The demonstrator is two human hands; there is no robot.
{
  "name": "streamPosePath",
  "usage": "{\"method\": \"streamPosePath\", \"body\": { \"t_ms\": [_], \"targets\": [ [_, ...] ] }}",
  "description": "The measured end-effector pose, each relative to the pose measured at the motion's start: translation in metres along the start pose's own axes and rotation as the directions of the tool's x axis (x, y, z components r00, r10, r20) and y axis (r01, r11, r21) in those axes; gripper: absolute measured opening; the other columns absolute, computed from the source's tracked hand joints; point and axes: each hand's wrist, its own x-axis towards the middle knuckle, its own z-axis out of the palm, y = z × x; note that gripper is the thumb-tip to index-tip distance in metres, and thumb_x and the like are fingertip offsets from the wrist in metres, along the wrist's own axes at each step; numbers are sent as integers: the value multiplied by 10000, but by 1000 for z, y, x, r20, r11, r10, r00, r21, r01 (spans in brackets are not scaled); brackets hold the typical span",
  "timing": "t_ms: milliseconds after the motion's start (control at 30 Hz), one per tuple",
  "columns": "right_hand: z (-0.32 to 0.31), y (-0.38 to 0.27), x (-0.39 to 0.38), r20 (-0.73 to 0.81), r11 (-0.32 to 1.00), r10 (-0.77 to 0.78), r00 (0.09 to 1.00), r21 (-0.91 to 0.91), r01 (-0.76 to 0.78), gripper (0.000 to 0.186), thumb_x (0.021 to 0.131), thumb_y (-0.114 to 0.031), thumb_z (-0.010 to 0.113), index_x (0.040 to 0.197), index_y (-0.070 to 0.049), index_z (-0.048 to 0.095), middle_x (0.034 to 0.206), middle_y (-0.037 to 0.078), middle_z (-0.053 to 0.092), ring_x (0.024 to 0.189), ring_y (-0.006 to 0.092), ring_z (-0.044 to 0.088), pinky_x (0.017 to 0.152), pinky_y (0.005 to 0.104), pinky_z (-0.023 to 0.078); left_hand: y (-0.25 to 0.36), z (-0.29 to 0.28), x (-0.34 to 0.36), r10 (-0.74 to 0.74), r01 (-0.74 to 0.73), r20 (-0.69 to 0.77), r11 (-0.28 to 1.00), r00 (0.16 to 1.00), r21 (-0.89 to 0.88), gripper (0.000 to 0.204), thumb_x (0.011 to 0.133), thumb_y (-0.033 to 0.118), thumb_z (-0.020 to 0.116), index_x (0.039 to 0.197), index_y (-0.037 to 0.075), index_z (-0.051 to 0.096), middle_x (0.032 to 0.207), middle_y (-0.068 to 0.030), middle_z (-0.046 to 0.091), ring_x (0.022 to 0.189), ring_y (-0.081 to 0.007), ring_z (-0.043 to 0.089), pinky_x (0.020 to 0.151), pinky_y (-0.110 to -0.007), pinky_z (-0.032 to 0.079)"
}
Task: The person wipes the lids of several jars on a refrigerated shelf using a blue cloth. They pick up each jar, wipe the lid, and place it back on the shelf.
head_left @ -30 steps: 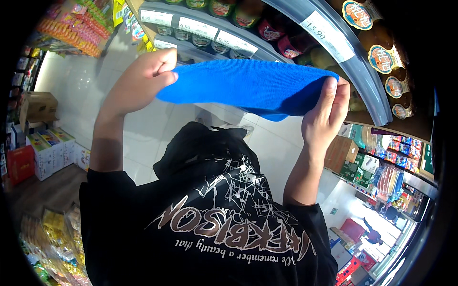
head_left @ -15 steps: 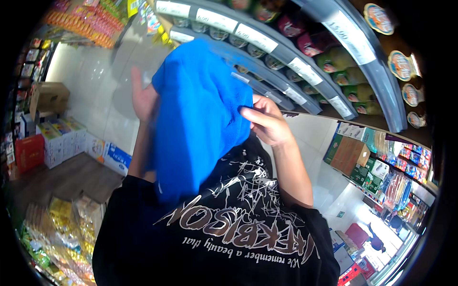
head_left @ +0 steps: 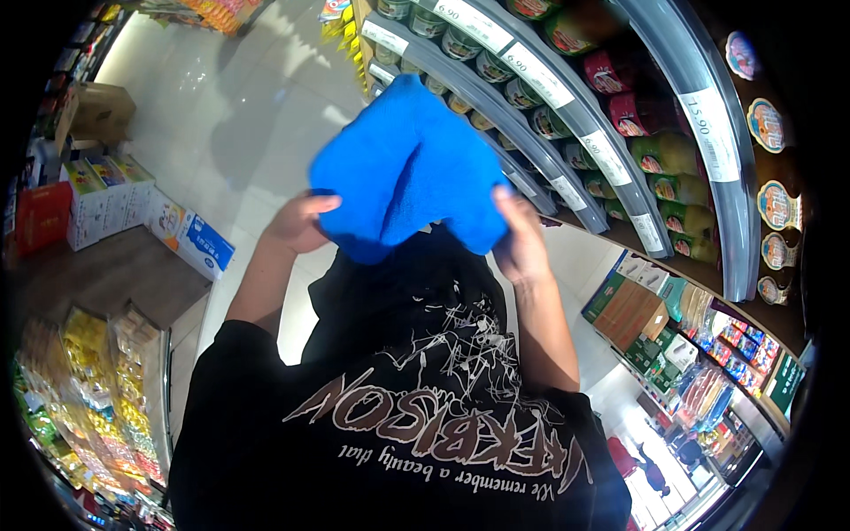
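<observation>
A bright blue cloth (head_left: 443,168) is held up in front of my chest, folded over with a dark crease down its middle. My left hand (head_left: 304,221) grips its left edge, the thumb lying on the near side and the other fingers partly hidden behind the fabric. At the right edge my right hand (head_left: 521,234) pinches the cloth, a little blurred. The lower rim of the cloth sags between both hands, above my black printed shirt (head_left: 398,380).
Close at the upper right stands a shelf (head_left: 567,177) with price strips and rows of jars and cups. On the left are a brown carton (head_left: 99,115), a red box (head_left: 42,217) and bagged goods (head_left: 97,380). More cartons (head_left: 627,311) sit at right; a person (head_left: 653,469) is far off.
The cloth, hanging long before, is now folded shorter and spread between both hands. My left hand has come down and taken its left edge. The view has shifted slightly.
</observation>
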Motion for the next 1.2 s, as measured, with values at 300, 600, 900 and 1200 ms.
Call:
{"method": "streamPosePath", "body": {
  "t_ms": [300, 600, 900, 1200],
  "targets": [
    [-40, 59, 27, -151, 995, 88, 985, -34, -94, 143, 935, -126, 697, 976, -6, 632, 896, 80, 693, 759, 153, 663, 744, 296, 554, -40, -18, -13, -19, 16, -177, 1000, 984, -18, 545, 904, 133, 677, 1396, 1, 485, 1325, -155, 601, 1225, -295, 581, 1068, -454, 452],
    [-23, 7, -15, 188, 977, -39, 981, 214, -2, 788, 962, -601, 525, 1520, -70, 360, 1511, 175, 446, 1376, 352, 444, 1130, 551, 351, -35, 67, -53, 338, -284, -212, 926, 917, 247, 708, 874, 125, 743, 1470, 8, 379, 1369, -157, 546, 1256, -282, 547, 1071, -436, 451],
    [-53, 43, 13, 206, 913, 392, 897, 35, -407, 403, 999, -175, 584, 1344, 23, 520, 1267, 176, 635, 1122, 277, 650, 998, 438, 520, -85, 23, -61, 238, -246, -334, 969, 912, 19, 564, 942, 126, 624, 1427, -64, 409, 1326, -199, 570, 1166, -294, 618, 1007, -430, 506],
    [-6, 18, 39, 219, 936, 351, 910, -110, -334, 320, 989, -169, 584, 1208, 66, 582, 1089, 182, 693, 933, 282, 700, 863, 411, 586, -55, 47, -78, 397, -448, -495, 894, 773, 18, 408, 941, 72, 605, 1319, -41, 501, 1251, -150, 615, 1110, -276, 633, 953, -408, 529]
  ]
}}
